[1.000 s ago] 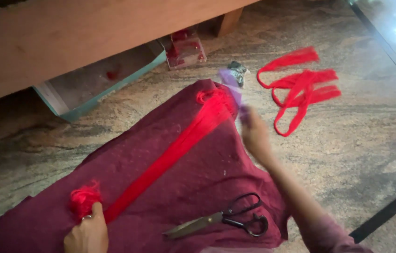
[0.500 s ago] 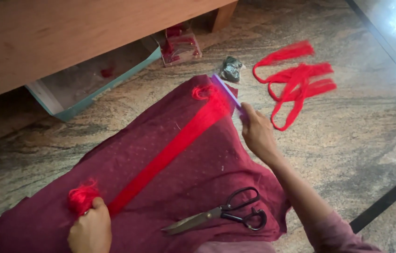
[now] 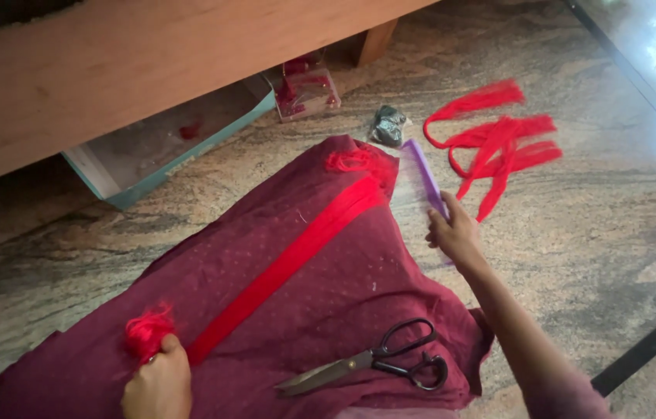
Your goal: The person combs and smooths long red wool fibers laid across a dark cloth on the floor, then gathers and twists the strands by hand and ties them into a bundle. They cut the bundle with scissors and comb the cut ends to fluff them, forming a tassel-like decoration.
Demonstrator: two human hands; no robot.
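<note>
left hand (image 3: 159, 384): fingers curled tight, pinching near end of red thread bundle (image 3: 289, 260) | bundle: stretched straight across maroon cloth (image 3: 328, 302) | right hand (image 3: 454, 233): fingers closed round purple comb (image 3: 423, 174), beside cloth edge | scissors (image 3: 374, 365): lying on cloth, untouched

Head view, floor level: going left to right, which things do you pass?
Left hand pinching red thread strip → scissors → right hand on purple comb → loose red thread bundles.
</note>
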